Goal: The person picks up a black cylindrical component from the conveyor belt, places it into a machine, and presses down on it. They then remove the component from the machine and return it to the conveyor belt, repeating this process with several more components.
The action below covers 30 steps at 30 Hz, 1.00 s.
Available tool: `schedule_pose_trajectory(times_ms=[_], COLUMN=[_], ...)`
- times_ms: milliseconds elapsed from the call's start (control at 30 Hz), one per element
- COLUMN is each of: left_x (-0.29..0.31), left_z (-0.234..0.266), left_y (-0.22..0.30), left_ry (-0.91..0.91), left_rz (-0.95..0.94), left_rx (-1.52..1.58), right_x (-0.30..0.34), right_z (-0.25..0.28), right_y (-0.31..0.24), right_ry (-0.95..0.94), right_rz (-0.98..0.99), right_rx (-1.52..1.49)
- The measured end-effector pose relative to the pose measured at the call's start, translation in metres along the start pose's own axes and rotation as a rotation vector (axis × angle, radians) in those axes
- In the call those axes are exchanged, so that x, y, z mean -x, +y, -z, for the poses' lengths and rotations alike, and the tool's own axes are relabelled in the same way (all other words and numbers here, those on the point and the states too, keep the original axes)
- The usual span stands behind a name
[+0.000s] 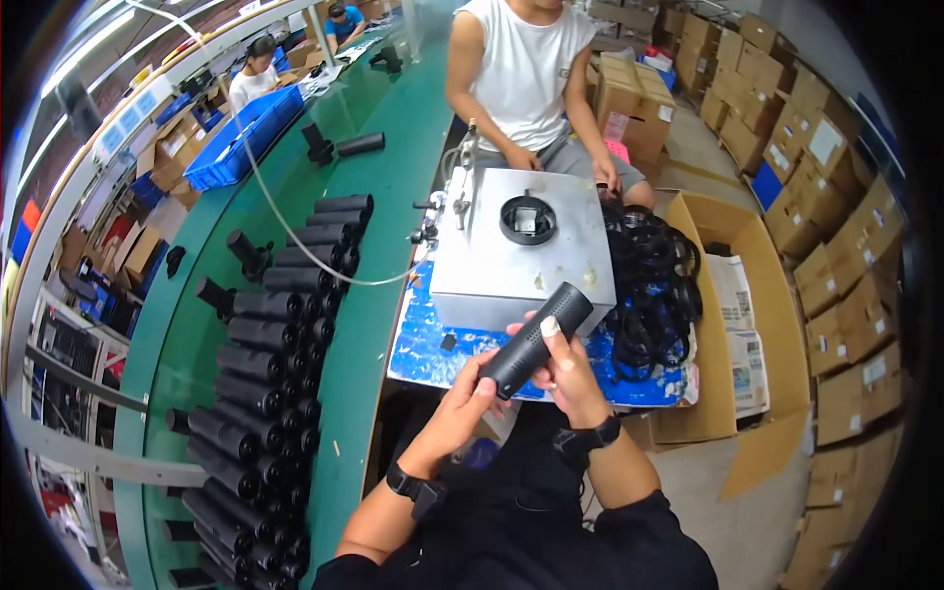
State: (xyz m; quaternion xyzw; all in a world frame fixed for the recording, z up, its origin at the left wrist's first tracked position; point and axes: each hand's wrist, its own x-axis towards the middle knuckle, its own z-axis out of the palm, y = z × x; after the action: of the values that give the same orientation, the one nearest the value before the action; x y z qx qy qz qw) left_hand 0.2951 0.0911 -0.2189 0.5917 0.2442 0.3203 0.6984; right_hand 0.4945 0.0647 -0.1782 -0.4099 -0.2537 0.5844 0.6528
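Observation:
Both my hands hold a black perforated plastic cylinder [543,334] tilted in front of me, its upper end pointing away to the right. My left hand [459,405] grips the near lower end. My right hand [572,379] closes round the middle, its thumb, with a pale covering on the tip, lying on the holed surface. Just beyond the cylinder stands a silver metal box [482,270] with a round black fixture [506,221] on top. Valves and fittings [460,197] sit at its left side, joined to a clear hose [285,221].
Black rings [654,305] are heaped right of the box on the blue worn table [418,349]. Many similar cylinders [251,364] lie stacked on the green bench [344,433]. An open carton [777,344] stands right. Across sits a person in a white sleeveless shirt [521,79].

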Motion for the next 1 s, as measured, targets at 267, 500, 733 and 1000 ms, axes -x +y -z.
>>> schedule_pose_trajectory(times_ms=[267, 500, 733, 1000], left_x=[-0.044, -0.098, -0.214, -0.24], left_z=[0.045, 0.087, 0.048, 0.057], left_y=[0.026, 0.072, 0.071, 0.061], left_ry=[0.241, 0.186, 0.002, -0.11], left_rz=[-0.068, -0.333, -0.712, -0.338], left_rx=[-0.245, -0.967, -1.292, -1.438], right_x=[-0.132, -0.213, -0.225, -0.258], right_z=[0.017, 0.02, -0.022, -0.015], right_y=[-0.1, -0.122, -0.13, -0.068], right_ry=[0.147, 0.151, 0.269, 0.394], right_rz=[0.488, 1.016, 0.666, 0.741], right_rx=[0.544, 0.896, 1.804, 2.384])
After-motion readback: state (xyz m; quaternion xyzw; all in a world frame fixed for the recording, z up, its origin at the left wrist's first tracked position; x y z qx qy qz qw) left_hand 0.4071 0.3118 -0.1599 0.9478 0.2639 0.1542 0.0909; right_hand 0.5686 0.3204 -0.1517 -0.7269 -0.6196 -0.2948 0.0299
